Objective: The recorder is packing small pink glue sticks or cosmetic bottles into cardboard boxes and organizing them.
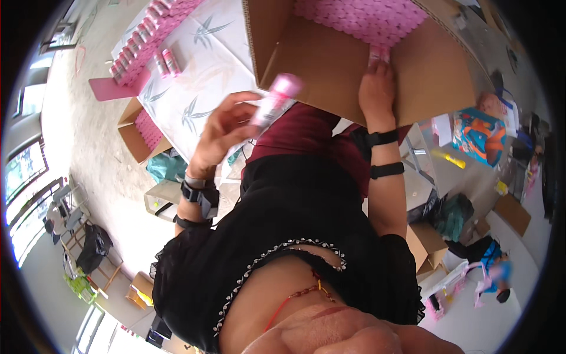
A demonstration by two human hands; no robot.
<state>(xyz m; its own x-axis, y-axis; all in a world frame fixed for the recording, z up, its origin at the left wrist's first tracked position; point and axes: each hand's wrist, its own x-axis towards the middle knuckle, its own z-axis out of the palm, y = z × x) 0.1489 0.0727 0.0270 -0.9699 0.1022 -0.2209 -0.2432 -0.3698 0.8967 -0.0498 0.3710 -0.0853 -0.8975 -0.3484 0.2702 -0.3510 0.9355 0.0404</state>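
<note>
My left hand (227, 127) is closed around the lower end of a white cylindrical bottle (274, 105) with a pink cap, its upper part smeared by motion. It is tilted just outside the near left edge of a large open cardboard box (330, 74). Inside that box, my right hand (378, 85) reaches in with its fingers on another pink bottle (379, 54). That one lies against the near edge of a tightly packed layer of pink bottles (365, 20) at the far side.
On the patterned table (227, 56), two loose bottles (170, 62) lie near a pink tray (141, 79) holding a row of them. A smaller carton (148, 130) with pink contents stands below left. At right are a colourful bag (480, 135) and another carton (425, 245).
</note>
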